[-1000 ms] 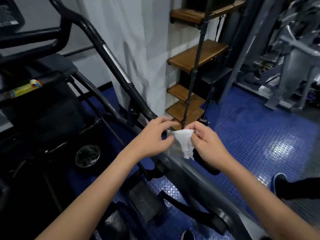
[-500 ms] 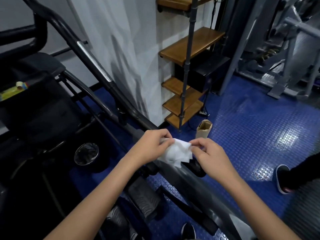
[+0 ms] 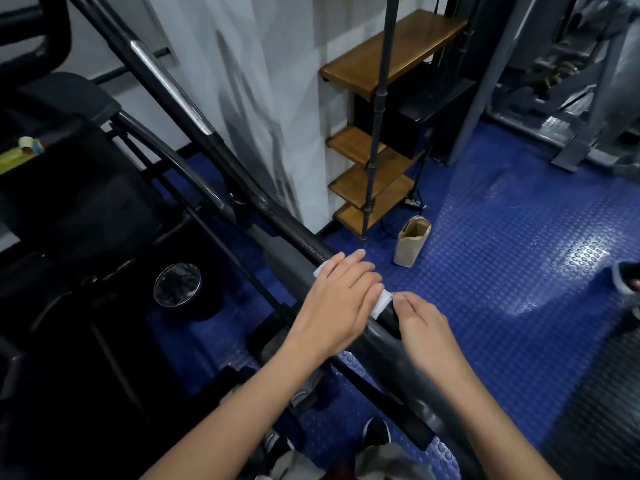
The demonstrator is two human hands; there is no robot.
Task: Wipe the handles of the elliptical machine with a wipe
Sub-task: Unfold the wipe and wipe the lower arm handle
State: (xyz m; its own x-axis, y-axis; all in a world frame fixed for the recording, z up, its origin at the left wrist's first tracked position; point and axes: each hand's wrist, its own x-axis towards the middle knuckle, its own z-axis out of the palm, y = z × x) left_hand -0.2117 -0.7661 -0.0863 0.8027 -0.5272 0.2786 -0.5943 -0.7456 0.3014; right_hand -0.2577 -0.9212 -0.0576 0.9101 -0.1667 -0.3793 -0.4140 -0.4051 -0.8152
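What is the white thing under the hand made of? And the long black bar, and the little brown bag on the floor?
The wipe looks like thin, soft cloth-like paper: white and creased round the bar. The handle bar seems painted metal, black with a shiny bare strip higher up. The bag looks like brown paper, matte, standing open.

Most of the wipe [image 3: 381, 304] lies hidden under the left hand [image 3: 337, 299]; only two white corners show. The handle [image 3: 207, 140] runs out of frame at upper left and lower right. At the right edge, a shoe [image 3: 625, 282], perhaps another person's, is cut off.
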